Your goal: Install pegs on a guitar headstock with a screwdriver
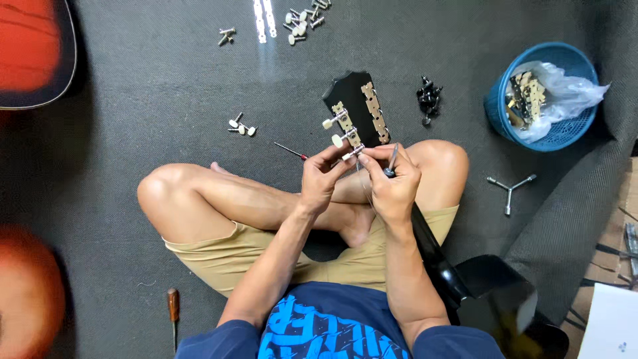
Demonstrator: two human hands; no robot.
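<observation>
- Both hands, the left hand and the right hand, crowd the near end of the black headstock, so no way in from below.
- Bare grey mat left of the headstock gives open passage, apart from two loose tuning pegs and a small red-handled screwdriver.
- To the right, black pegs lie just beside it; beyond them sits the blue basket.
- A three-armed wrench lies near the right knee.
</observation>
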